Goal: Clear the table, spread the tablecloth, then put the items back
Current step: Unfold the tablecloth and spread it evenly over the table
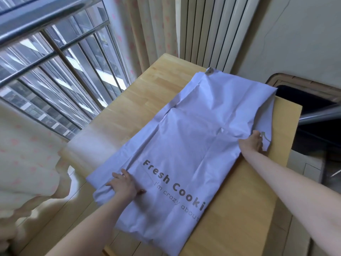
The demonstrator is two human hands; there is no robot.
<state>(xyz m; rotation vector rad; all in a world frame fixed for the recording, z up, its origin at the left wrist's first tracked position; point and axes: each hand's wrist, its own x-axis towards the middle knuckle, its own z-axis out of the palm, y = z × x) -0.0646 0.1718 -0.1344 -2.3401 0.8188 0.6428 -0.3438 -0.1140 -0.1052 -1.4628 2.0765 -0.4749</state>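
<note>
Fingers (pixel 116 175) of the left hand (pixel 123 187) lie spread and fairly straight, pressing flat on the tablecloth (pixel 193 130) close to its near left edge. Fingers of the right hand (pixel 251 144) are curled, pinching a fold at the cloth's right edge. Between both sets of fingers the pale, creased tablecloth lies partly folded on the wooden table (pixel 239 209), with dark printed lettering just right of the left fingers. Beyond the right fingers the cloth runs to the table's far corner. Bare wood shows beside and behind the right fingers. Far past the left fingers stand a window railing (pixel 55 52) and a curtain (pixel 147 34).
</note>
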